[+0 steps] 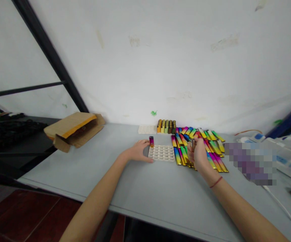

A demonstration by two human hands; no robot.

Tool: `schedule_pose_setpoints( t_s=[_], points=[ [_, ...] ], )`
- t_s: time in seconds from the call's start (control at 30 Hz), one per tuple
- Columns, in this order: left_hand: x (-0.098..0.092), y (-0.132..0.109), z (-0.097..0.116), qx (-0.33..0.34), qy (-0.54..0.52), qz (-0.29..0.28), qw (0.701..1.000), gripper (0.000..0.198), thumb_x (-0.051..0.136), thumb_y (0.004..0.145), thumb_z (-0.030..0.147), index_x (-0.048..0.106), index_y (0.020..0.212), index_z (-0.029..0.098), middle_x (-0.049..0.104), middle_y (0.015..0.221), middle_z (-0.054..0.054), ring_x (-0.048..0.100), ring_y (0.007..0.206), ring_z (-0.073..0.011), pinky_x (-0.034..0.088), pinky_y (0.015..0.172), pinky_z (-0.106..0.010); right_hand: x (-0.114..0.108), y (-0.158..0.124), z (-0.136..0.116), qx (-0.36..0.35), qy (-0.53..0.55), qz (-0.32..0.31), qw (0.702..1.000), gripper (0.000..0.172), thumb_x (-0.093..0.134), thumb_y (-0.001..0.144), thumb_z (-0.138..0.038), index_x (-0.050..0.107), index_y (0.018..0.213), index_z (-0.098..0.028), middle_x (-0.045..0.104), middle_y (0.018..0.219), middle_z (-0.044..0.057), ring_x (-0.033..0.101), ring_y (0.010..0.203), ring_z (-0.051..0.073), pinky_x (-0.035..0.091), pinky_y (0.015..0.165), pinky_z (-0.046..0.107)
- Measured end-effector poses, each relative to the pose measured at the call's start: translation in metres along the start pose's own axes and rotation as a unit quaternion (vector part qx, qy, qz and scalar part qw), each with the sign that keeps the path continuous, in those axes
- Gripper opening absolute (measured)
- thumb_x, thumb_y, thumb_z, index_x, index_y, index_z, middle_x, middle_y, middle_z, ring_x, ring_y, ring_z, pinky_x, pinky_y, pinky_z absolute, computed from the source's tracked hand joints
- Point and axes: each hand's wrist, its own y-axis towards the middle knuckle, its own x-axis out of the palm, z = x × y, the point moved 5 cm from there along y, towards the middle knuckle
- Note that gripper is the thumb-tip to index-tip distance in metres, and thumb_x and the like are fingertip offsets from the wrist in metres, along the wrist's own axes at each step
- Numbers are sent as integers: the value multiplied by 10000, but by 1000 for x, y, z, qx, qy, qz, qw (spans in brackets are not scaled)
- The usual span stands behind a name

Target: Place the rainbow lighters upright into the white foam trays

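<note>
My left hand (137, 151) spans the left edge of a white tray (161, 153) with rows of holes, thumb at the near corner and fingers at the far one. A purple-red lighter (151, 141) stands upright at the tray's far left corner, close to my left fingertips. To the right, my right hand (198, 154) is closed, with the metal end of a lighter (193, 144) showing at its fingertips; the rest is hidden. Beneath and around it lie rows of shiny rainbow-and-gold lighters (214, 147) on the table.
Behind the tray stand a block of upright lighters (166, 126) and another white tray (147, 129), near the wall. An open cardboard box (72, 125) lies at the left of the grey table (145, 201). White devices and cables (284, 154) occupy the right side, beside a blurred-out patch.
</note>
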Motion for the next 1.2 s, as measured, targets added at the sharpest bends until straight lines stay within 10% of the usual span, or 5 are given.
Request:
schedule_pose_setpoints(
  t_s=[0.73, 0.97, 1.2],
  points=[
    [1, 0, -1, -3, 2, -1, 1000, 874, 752, 574, 630, 496, 1266, 162, 424, 1351, -147, 374, 1269, -334, 258, 1098, -430, 13, -7, 4, -15, -109, -88, 990, 428, 349, 851, -603, 323, 623, -242, 252, 419, -91, 207, 316, 69, 171, 331, 214],
    [0, 0, 1, 0, -12, -4, 1000, 889, 787, 554, 593, 502, 1280, 167, 415, 1377, -136, 366, 1277, -332, 253, 1102, -421, 64, -20, -20, -244, -260, -243, 902, 259, 488, 856, -435, 547, 787, -192, 590, 761, 1, 545, 739, 135, 432, 646, 228],
    [-1, -1, 0, 10, -37, 3, 999, 855, 795, 569, 556, 505, 1271, 162, 436, 1357, -137, 384, 1264, -315, 267, 1095, -421, 94, -15, 1, -302, -340, -233, 860, 223, 524, 855, -301, 635, 973, -147, 680, 860, 57, 624, 758, 160, 474, 707, 266]
  ],
)
